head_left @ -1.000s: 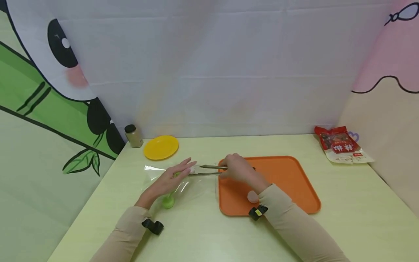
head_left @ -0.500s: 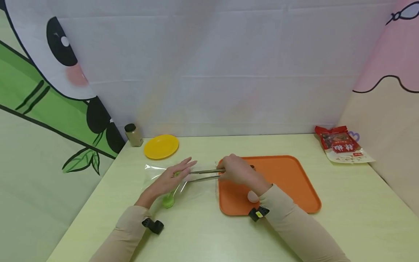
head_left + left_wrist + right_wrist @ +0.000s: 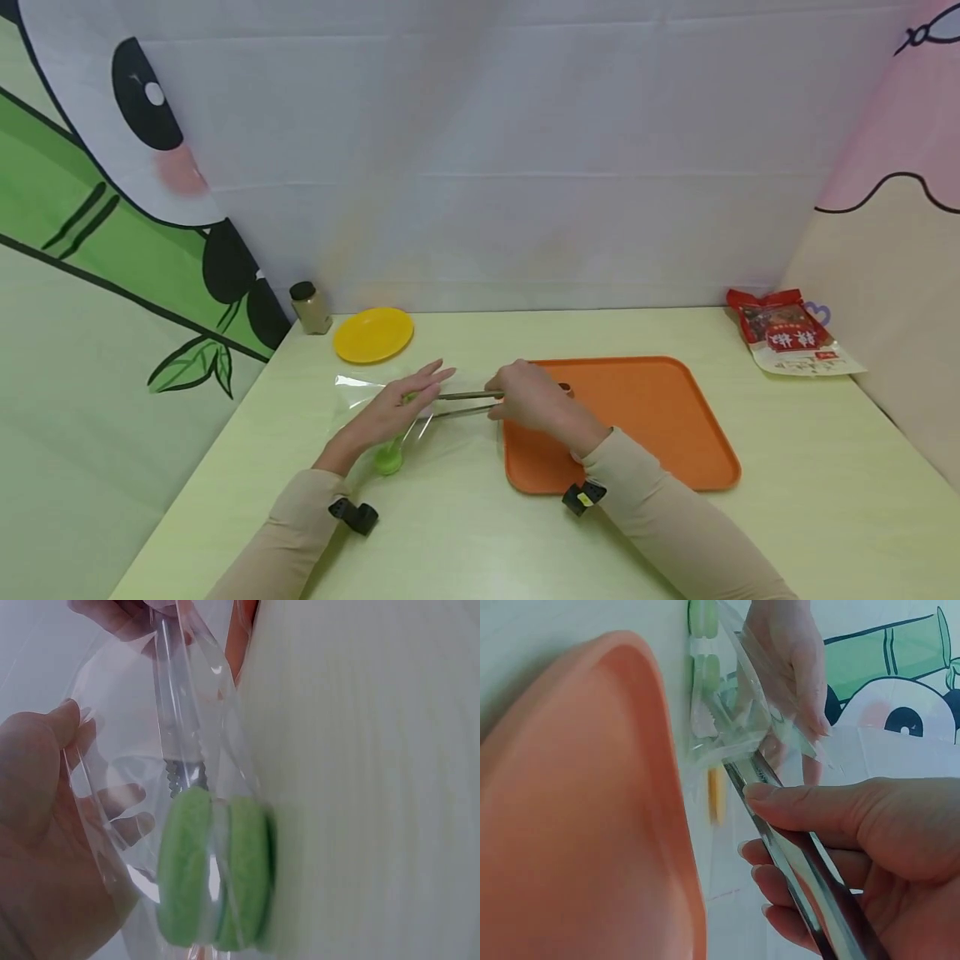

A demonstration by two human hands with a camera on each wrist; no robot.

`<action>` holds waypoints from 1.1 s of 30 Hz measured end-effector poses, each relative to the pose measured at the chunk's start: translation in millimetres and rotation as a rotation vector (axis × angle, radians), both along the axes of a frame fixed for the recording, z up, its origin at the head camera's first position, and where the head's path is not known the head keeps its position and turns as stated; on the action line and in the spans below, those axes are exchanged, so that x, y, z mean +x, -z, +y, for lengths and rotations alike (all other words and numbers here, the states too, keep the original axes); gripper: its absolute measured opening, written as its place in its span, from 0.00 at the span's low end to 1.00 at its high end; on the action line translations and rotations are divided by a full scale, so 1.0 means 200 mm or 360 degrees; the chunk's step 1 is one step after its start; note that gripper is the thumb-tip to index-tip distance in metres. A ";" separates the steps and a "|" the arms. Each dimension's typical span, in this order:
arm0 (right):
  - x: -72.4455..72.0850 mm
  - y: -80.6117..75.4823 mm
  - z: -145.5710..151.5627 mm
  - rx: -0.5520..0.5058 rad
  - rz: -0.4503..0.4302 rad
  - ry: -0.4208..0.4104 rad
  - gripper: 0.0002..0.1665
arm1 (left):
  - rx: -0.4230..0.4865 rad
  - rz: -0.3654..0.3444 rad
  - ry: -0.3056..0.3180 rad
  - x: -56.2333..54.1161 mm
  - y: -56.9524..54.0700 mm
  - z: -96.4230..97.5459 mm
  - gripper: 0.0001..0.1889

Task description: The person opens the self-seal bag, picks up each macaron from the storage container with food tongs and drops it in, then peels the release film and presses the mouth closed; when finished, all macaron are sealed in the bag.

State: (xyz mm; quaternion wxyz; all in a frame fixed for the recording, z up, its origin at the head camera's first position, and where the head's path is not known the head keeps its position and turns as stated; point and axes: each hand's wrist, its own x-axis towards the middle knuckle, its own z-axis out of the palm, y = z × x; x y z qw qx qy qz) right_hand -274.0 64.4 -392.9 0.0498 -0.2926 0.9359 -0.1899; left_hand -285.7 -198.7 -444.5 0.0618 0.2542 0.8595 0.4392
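My right hand [image 3: 543, 404] holds metal tongs [image 3: 465, 395] whose arms stand apart and reach left into a clear plastic bag [image 3: 120, 765]. My left hand [image 3: 393, 408] pinches the bag's edge between thumb and fingers, its other fingers fairly straight. Inside the bag is a green macaron [image 3: 214, 870] with a pale filling, the serrated tong tips [image 3: 180, 776] right at its edge. In the right wrist view a second green macaron [image 3: 703, 619] lies farther in, and a pale pink macaron [image 3: 703, 720] shows near the tongs' tips, partly behind the plastic.
An orange tray [image 3: 645, 417] lies under and right of my right hand. A yellow plate [image 3: 373, 335] and a black-capped jar [image 3: 311, 308] stand at the back left. A red and white food packet [image 3: 791, 332] lies at the back right.
My right hand has shifted slightly left and down, carrying the tongs' tips and the pale pink macaron farther into the bag. My left hand has stayed nearly still.
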 end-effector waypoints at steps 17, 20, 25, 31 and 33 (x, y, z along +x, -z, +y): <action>0.02 -0.03 0.26 -0.0139 -0.0126 0.0045 0.13 | 0.0019 0.0017 0.0009 0.00 0.00 0.02 0.22; 0.04 -0.03 0.40 -0.0212 -0.0176 0.0088 0.20 | 0.0022 0.0013 0.0002 0.00 0.01 0.00 0.22; 0.07 -0.07 0.72 -0.0312 -0.0216 -0.0029 0.21 | -0.0002 0.0016 -0.0007 0.00 -0.01 0.01 0.22; 0.09 -0.10 1.05 -0.0147 -0.0240 -0.0094 0.20 | 0.0000 0.0011 0.0006 0.00 -0.02 0.01 0.22; 0.08 -0.09 1.12 -0.0138 -0.0286 -0.0121 0.20 | 0.0015 0.0005 0.0001 0.00 -0.02 0.01 0.22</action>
